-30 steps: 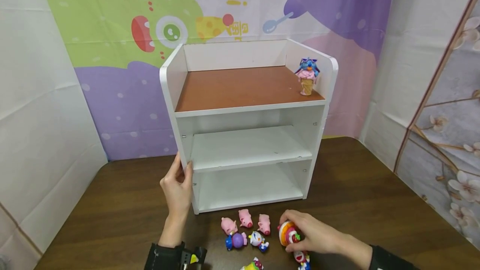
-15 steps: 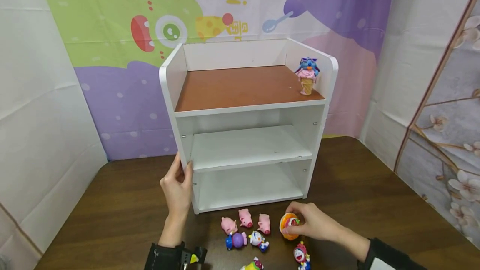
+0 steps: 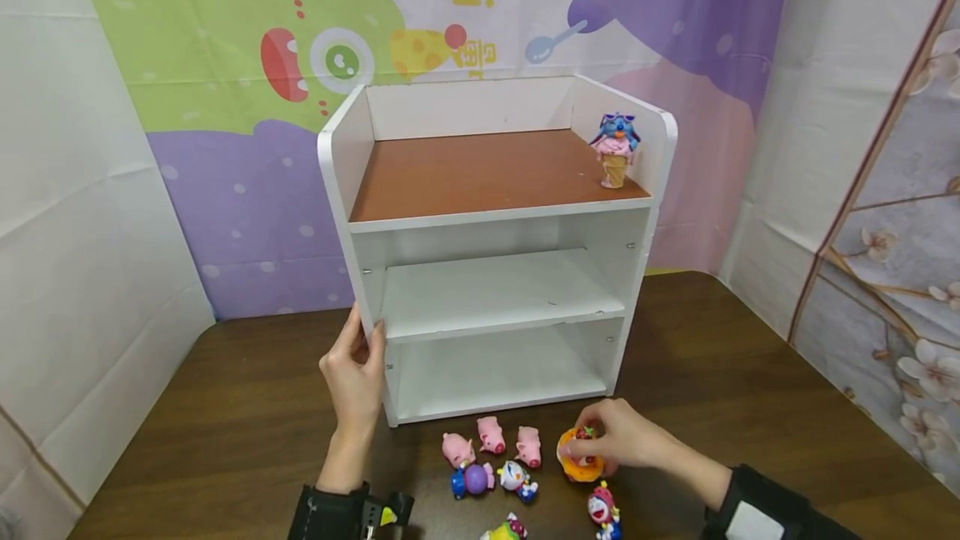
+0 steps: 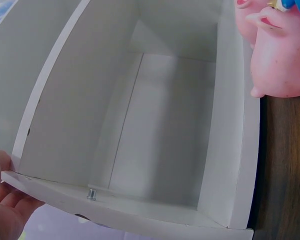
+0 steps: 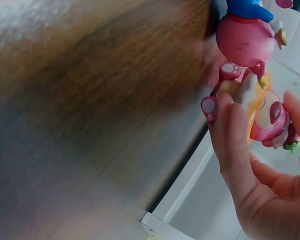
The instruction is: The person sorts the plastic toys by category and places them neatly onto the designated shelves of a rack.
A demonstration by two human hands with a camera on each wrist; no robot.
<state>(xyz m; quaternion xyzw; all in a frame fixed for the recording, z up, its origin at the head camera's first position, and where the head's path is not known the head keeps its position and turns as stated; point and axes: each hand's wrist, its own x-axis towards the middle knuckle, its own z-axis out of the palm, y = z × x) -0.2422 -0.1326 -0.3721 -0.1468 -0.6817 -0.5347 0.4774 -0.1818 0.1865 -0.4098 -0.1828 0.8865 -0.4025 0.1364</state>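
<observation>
My left hand (image 3: 354,377) grips the left side panel of a small white shelf unit (image 3: 504,330), thumb at the front edge. In the left wrist view, fingers (image 4: 15,202) wrap that panel's edge. My right hand (image 3: 626,438) pinches a pink bear figurine (image 5: 267,117) between thumb and fingers, low in front of the unit's right end. The bear has an orange ring around it, pink feet and a strawberry on its head. Nearest to it lie a red-and-blue figurine (image 3: 602,511) and a pink pig (image 3: 528,447).
Two more pink pigs (image 3: 491,435), a purple-and-blue figurine (image 3: 474,482), a white-and-blue figurine (image 3: 517,482) and a yellow-green one (image 3: 506,530) lie on the brown table (image 3: 247,432). An ice-cream-cone figurine (image 3: 615,152) stands on the unit's brown top.
My right hand has shifted slightly away from me and turned the bear figurine, so its orange ring now shows more. The red-and-blue figurine is uncovered. My left hand stays put.
</observation>
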